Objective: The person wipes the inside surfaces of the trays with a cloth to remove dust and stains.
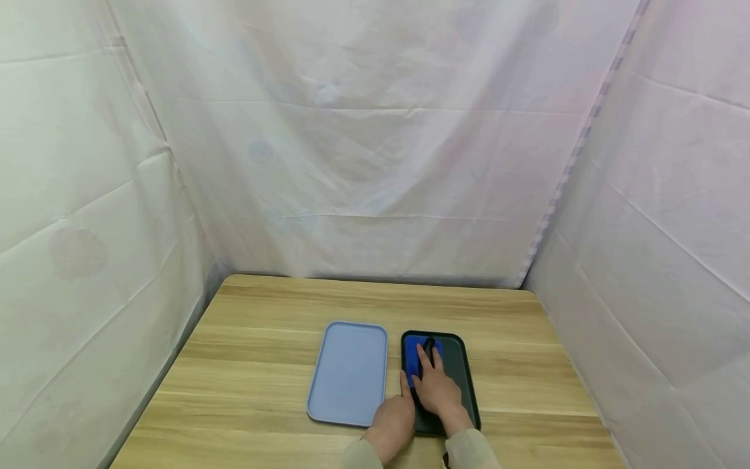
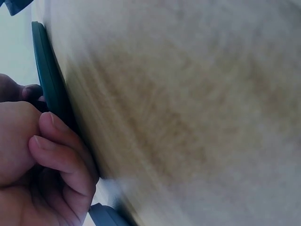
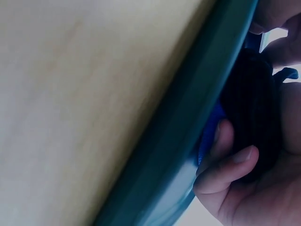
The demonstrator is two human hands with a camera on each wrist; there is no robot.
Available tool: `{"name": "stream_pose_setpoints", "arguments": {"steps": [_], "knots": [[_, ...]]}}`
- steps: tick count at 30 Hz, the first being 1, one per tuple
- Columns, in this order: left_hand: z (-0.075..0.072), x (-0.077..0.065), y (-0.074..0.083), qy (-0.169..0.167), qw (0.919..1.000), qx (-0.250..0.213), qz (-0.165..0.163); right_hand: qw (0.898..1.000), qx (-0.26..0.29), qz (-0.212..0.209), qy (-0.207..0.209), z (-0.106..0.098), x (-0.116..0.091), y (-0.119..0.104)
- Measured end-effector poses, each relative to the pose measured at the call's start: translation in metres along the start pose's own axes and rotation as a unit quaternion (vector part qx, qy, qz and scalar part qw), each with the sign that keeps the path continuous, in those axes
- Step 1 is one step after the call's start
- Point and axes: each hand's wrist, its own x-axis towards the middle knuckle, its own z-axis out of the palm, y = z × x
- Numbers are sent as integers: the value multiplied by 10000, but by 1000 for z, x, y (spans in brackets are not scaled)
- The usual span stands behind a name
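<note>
A dark green tray lies on the table and holds a flat blue piece with a dark strap or loop over it. Its exact kind cannot be told. My right hand rests on it, index and middle fingers spread straight either side of the loop. Soft black material sits under that palm, beside curled outer fingers. My left hand reaches in at the tray's left rim, index finger extended to the blue piece's lower edge. Its other fingers are curled, with nothing seen inside them.
A light blue tray lies just left of the dark one, close to my left hand. Both are on a wood-grain table. White cloth curtains hang behind the table and along both sides.
</note>
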Motion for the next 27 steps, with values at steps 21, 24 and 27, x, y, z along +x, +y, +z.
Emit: {"name": "stream_pose_setpoints", "arguments": {"steps": [21, 24, 27], "knots": [[0, -2, -1, -21, 9999, -154, 68, 10000, -37, -43, -35, 5, -24, 2], [0, -2, -1, -16, 9997, -223, 64, 10000, -27, -70, -8, 6, -28, 4], [0, -1, -1, -54, 9995, -317, 61, 10000, 1, -58, -11, 8, -32, 5]]}}
